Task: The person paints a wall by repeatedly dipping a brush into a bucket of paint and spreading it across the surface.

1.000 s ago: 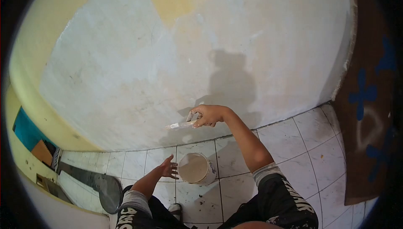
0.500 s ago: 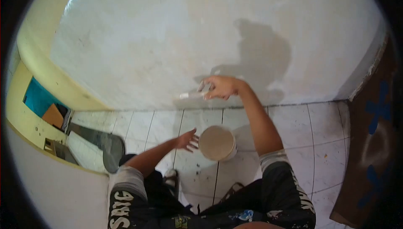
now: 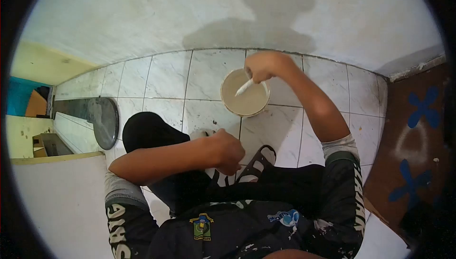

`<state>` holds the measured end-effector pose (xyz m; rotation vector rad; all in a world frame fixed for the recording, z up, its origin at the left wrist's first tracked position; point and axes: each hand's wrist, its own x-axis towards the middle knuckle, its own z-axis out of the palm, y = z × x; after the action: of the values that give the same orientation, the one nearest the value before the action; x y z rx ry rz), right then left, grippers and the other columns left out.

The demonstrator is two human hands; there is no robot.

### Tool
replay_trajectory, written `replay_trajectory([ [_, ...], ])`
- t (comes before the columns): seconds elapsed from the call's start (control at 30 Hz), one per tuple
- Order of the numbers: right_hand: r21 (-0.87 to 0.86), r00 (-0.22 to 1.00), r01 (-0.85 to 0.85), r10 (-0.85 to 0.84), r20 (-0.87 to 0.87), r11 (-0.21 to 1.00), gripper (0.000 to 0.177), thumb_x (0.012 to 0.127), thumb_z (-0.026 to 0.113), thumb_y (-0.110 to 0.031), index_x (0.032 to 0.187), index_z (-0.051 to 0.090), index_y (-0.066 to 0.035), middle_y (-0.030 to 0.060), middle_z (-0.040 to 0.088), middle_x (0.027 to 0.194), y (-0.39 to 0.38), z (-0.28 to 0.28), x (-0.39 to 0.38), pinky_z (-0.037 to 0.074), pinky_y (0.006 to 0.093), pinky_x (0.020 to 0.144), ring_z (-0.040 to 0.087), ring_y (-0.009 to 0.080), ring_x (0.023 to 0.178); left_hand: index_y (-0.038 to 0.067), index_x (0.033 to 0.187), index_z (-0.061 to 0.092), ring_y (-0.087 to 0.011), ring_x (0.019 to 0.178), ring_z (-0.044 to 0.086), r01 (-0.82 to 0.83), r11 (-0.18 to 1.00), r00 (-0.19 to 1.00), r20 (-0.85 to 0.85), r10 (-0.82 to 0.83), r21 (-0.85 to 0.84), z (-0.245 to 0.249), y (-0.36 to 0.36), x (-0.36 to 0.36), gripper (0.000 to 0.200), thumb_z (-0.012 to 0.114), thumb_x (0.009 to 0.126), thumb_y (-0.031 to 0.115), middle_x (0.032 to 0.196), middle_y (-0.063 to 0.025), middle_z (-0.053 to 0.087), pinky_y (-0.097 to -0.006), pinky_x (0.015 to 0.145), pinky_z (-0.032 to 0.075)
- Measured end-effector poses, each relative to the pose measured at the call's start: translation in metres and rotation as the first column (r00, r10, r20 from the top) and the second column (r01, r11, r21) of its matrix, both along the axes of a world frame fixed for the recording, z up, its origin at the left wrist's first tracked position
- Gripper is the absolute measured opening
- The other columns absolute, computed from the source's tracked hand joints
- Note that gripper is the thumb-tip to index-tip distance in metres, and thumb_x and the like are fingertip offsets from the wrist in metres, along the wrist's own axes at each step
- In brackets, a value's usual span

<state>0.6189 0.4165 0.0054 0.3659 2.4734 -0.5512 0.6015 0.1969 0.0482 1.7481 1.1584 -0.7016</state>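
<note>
My right hand (image 3: 264, 66) is closed around a slim paintbrush (image 3: 244, 88) coated in white, its tapered end slanting down and left over the bucket. The round, pale bucket (image 3: 231, 109) stands on the floor, filled with cream-coloured paint (image 3: 242, 101). My right hand overlaps the bucket's upper right rim in this view. Nearer my body, my left hand (image 3: 229, 152) is curled into a loose fist in front of my knees, with nothing seen in it, below the bucket in view.
A pale, patchy wall (image 3: 142, 26) rises behind the white tiled floor (image 3: 166, 76). At right stands a brown panel (image 3: 394, 140) with blue painted shapes. A dark, rounded slab (image 3: 105, 123) lies at left, near a low wall (image 3: 57, 197). My sandalled foot (image 3: 259, 164) is close below the bucket.
My view has tilted down and my body is lower. My right hand brought the brush from near the wall to over the bucket. My left hand drew back from beside the bucket and curled closed.
</note>
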Motion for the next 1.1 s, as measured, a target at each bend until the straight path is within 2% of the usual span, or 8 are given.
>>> replay_trajectory([
  [0.07, 0.057, 0.993, -0.101, 0.097, 0.064, 0.993, 0.024, 0.069, 0.063, -0.004, 0.091, 0.071, 0.0, 0.0185, 0.069, 0.079, -0.025, -0.053, -0.008, 0.052, 0.0397, 0.06, 0.066, 0.0321, 0.071, 0.003, 0.089, 0.071, -0.0336, 0.09, 0.067, 0.139, 0.987, 0.99, 0.027, -0.141, 0.081, 0.001, -0.006, 0.005, 0.032, 0.057, 0.087, 0.032, 0.09, -0.0166, 0.07, -0.0494, 0.082, 0.047],
  [0.13, 0.117, 0.978, -0.105, 0.124, -0.17, 0.988, 0.019, 0.067, 0.06, 0.0, 0.082, 0.071, 0.002, 0.0214, 0.068, 0.083, -0.047, -0.106, -0.01, 0.053, 0.0421, 0.065, 0.067, 0.0368, 0.077, 0.003, 0.089, 0.071, -0.0327, 0.09, 0.067, 0.194, 0.974, 0.978, 0.049, -0.201, 0.115, -0.001, -0.01, 0.009, 0.031, 0.058, 0.085, 0.031, 0.09, -0.0162, 0.07, -0.0479, 0.082, 0.047],
  [0.27, 0.123, 0.99, -0.008, 0.026, -0.14, 0.992, 0.015, 0.067, 0.06, 0.001, 0.077, 0.071, 0.0, 0.0216, 0.069, 0.085, -0.068, -0.15, -0.008, 0.054, 0.0448, 0.07, 0.067, 0.0378, 0.083, 0.004, 0.09, 0.072, -0.0305, 0.088, 0.066, 0.264, 0.941, 0.952, 0.102, -0.29, 0.21, -0.006, -0.015, 0.01, 0.029, 0.062, 0.082, 0.03, 0.09, -0.0152, 0.07, -0.0436, 0.08, 0.046],
  [0.4, 0.175, 0.967, 0.023, 0.023, -0.254, 0.984, 0.015, 0.072, 0.06, -0.001, 0.083, 0.071, -0.002, 0.0199, 0.069, 0.088, -0.063, -0.181, -0.002, 0.055, 0.0429, 0.073, 0.068, 0.0355, 0.085, 0.003, 0.089, 0.072, -0.0302, 0.089, 0.065, 0.328, 0.901, 0.926, 0.09, -0.366, 0.285, -0.004, -0.017, -0.001, 0.028, 0.064, 0.08, 0.029, 0.09, -0.0151, 0.069, -0.0434, 0.078, 0.045],
  [0.77, 0.183, 0.969, 0.124, -0.079, -0.234, 0.975, 0.023, 0.072, 0.062, -0.004, 0.094, 0.067, -0.005, 0.0186, 0.069, 0.089, -0.064, -0.187, -0.019, 0.055, 0.0438, 0.072, 0.068, 0.0347, 0.085, 0.005, 0.09, 0.071, -0.0293, 0.087, 0.065, 0.27, 0.858, 0.931, 0.109, -0.348, 0.437, -0.019, -0.028, -0.052, 0.026, 0.062, 0.081, 0.027, 0.088, -0.0146, 0.068, -0.0438, 0.076, 0.045],
  [0.93, 0.185, 0.999, 0.047, -0.051, 0.017, 0.982, 0.024, 0.074, 0.06, -0.005, 0.097, 0.067, -0.004, 0.0186, 0.069, 0.089, -0.055, -0.163, -0.018, 0.054, 0.0446, 0.074, 0.067, 0.0364, 0.086, 0.005, 0.089, 0.071, -0.0289, 0.085, 0.065, 0.243, 0.853, 0.94, 0.106, -0.325, 0.461, -0.023, -0.03, -0.071, 0.025, 0.063, 0.079, 0.026, 0.085, -0.0139, 0.068, -0.0435, 0.076, 0.044],
  [1.03, 0.134, 0.987, 0.12, -0.103, -0.126, 0.984, 0.025, 0.073, 0.061, -0.006, 0.097, 0.067, -0.004, 0.0193, 0.068, 0.092, -0.057, -0.178, -0.011, 0.054, 0.0446, 0.075, 0.066, 0.0365, 0.089, 0.005, 0.088, 0.071, -0.0287, 0.085, 0.064, 0.233, 0.868, 0.943, 0.116, -0.312, 0.438, -0.026, -0.029, -0.075, 0.024, 0.064, 0.078, 0.026, 0.085, -0.0133, 0.068, -0.0433, 0.076, 0.044],
  [1.1, 0.166, 0.994, 0.105, -0.097, -0.054, 0.981, 0.02, 0.071, 0.064, -0.005, 0.09, 0.07, -0.003, 0.0204, 0.069, 0.09, -0.062, -0.187, -0.011, 0.054, 0.0443, 0.075, 0.067, 0.0359, 0.088, 0.005, 0.087, 0.071, -0.0286, 0.085, 0.064, 0.219, 0.869, 0.948, 0.116, -0.298, 0.444, -0.027, -0.027, -0.076, 0.023, 0.065, 0.077, 0.026, 0.085, -0.013, 0.068, -0.0431, 0.076, 0.044],
])
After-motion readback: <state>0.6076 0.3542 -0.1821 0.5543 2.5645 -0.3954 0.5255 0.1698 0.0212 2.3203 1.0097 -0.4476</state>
